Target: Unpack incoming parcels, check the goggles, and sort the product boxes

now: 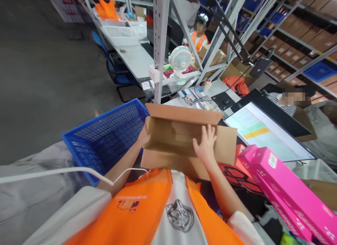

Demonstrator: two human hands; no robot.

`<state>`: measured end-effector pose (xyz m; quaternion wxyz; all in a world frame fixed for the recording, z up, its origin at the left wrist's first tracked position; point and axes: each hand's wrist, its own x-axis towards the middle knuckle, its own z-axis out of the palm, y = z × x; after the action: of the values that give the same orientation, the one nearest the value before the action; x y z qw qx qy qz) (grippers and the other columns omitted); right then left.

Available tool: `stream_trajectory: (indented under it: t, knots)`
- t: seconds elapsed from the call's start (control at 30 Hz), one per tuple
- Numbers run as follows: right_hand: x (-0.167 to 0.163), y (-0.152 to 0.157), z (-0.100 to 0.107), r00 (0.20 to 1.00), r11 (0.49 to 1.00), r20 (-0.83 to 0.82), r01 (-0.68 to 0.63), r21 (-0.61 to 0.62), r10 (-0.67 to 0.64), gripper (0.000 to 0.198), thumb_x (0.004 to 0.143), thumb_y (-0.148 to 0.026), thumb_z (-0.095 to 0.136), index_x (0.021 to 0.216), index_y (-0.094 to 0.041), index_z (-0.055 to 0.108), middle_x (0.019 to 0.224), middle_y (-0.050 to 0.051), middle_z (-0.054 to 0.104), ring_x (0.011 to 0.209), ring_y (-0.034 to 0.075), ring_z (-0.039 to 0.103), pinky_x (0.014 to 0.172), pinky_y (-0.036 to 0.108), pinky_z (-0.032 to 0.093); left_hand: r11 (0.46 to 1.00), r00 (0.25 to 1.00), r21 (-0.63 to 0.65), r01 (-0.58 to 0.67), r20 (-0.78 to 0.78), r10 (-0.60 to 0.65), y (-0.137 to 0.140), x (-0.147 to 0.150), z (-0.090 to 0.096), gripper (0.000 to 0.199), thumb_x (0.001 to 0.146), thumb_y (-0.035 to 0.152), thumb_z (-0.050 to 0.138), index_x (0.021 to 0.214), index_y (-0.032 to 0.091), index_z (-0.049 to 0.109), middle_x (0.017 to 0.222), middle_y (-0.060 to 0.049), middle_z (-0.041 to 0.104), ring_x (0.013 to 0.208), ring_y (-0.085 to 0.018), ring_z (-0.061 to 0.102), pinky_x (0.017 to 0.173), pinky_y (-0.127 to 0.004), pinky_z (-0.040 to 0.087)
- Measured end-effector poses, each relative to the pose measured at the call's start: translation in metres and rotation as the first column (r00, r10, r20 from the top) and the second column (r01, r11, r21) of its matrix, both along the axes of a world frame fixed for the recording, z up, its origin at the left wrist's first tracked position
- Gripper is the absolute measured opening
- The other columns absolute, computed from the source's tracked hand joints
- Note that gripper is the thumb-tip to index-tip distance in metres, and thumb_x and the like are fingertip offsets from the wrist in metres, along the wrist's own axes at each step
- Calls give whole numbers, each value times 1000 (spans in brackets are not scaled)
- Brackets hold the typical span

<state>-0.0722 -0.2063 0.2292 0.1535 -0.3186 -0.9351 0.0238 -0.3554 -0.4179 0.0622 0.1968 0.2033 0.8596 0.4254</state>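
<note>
An open-topped cardboard box (181,132) stands in front of my body with its flaps folded outward. Its inside shows bare brown walls and a seam. My left hand (143,135) grips the box's left end at the rim, with some fingers hidden behind the cardboard. Over the right end of the opening, my right hand (206,143) is spread, fingers apart and pointing away from me. It holds nothing; whether its fingertips touch the inner wall, I cannot tell.
To the left sits a blue plastic crate (105,136). Long pink boxes (286,188) and a red box (240,174) lie at the right, below a monitor (268,132). A metal post (161,44) and small fan (180,58) stand ahead. Two people sit beyond.
</note>
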Motion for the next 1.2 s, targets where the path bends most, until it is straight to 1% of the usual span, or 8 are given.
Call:
stream_trajectory:
  t: [0.07, 0.17, 0.3, 0.47, 0.7, 0.83, 0.97, 1.2]
  knots:
    - [-34, -1, 10, 983, 984, 102, -163, 78, 154, 75, 97, -36, 54, 165, -18, 28, 174, 16, 3, 160, 40, -2, 119, 77, 14, 999, 999, -11, 31, -34, -31, 10, -1, 11, 89, 83, 17, 64, 163, 9, 25, 160, -19, 44, 143, -35, 49, 120, -42, 41]
    - [-76, 25, 7, 960, 976, 245, -174, 129, 138, 87, 91, -32, 65, 166, -17, 24, 174, 17, 0, 160, 40, -1, 118, 79, 9, 997, 994, -32, 76, -70, -79, 23, -3, 24, 95, 83, 15, 64, 165, 10, 18, 163, -20, 40, 144, -37, 48, 121, -44, 40]
    - [-100, 72, -18, 932, 971, 328, -202, 129, 150, 91, 88, -29, 70, 166, -15, 23, 173, 18, 7, 160, 37, 8, 121, 75, 11, 990, 990, -78, 117, -68, -122, 25, -1, 29, 93, 82, 14, 61, 166, 12, 21, 155, -21, 50, 138, -40, 55, 116, -50, 45]
    - [-117, 92, -43, 935, 970, 312, -211, 119, 165, 89, 92, -31, 69, 165, -14, 22, 171, 22, 19, 157, 37, 15, 120, 74, 12, 982, 985, -101, 157, -50, -162, 23, 0, 28, 86, 84, 13, 56, 165, 17, 27, 146, -16, 61, 131, -36, 61, 110, -44, 50]
    - [-149, 111, -42, 940, 979, 278, -203, -16, 199, 51, 98, -28, 62, 145, -12, 52, 147, 22, 53, 135, 36, 42, 117, 61, 26, 974, 981, -146, 172, -61, -182, 28, -9, 29, 80, 86, 13, 56, 162, 11, 31, 144, -21, 61, 130, -39, 61, 110, -45, 48]
    - [-152, 127, -38, 926, 977, 314, -195, -84, 211, 34, 99, -26, 60, 128, -8, 65, 127, 20, 65, 117, 30, 55, 106, 42, 41, 973, 974, -127, 192, -93, -204, 36, -13, 37, 80, 88, 13, 55, 164, 15, 29, 143, -19, 62, 128, -38, 63, 111, -45, 47]
    - [-146, 133, -34, 930, 979, 310, -178, -95, 199, 42, 100, -27, 58, 138, -7, 60, 139, 19, 60, 125, 29, 53, 109, 39, 40, 978, 974, -89, 187, -115, -196, 49, -18, 48, 86, 89, 14, 56, 167, 18, 20, 141, -19, 64, 125, -39, 65, 110, -48, 47]
    - [-105, 132, -7, 958, 992, 270, -77, -95, 100, 55, 101, -34, 52, 153, -17, 47, 166, 16, 34, 154, 35, 25, 120, 71, 20, 991, 988, -8, 137, -66, -137, 13, -21, 39, 76, 89, 37, 67, 158, 12, 43, 164, -17, 39, 154, -33, 35, 127, -43, 28]
